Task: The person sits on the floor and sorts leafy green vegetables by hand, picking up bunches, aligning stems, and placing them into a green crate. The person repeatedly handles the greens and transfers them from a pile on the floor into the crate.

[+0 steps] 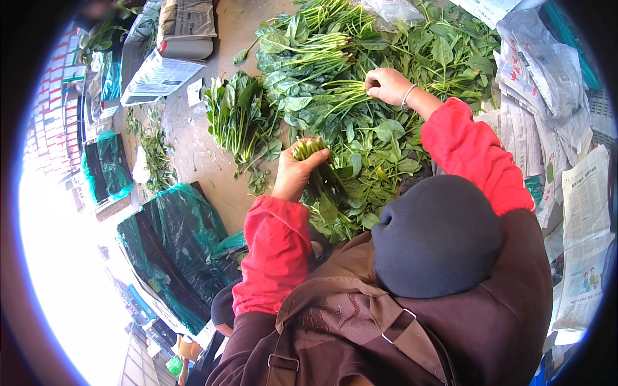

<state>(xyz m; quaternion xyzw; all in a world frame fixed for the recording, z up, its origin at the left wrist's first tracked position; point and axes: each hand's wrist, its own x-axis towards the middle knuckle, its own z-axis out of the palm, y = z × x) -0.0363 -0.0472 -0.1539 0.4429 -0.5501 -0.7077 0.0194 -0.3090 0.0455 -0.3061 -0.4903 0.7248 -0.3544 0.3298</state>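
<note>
My left hand (295, 172) grips a bunch of spinach (309, 148), its cut stem ends pointing up and its leaves hanging below the fist. Farther forward and to the right, my right hand (389, 88) has its fingers closed at the stem ends of some spinach stalks (350, 91) on the heap. Under and around both hands spreads a large heap of loose spinach (386, 140). Sheaves of spinach (309, 55) lie beyond with their stems to the right. A smaller bunch of spinach (236, 113) rests on the floor left of the heap.
Newspaper sheets (526, 96) are piled at the right. A folded newspaper stack (186, 29) stands at the upper left. Crates lined with green plastic (178, 241) are at my left. Leaf scraps (157, 154) litter the concrete floor (193, 169). A clear plastic bag (393, 12) lies at the far edge.
</note>
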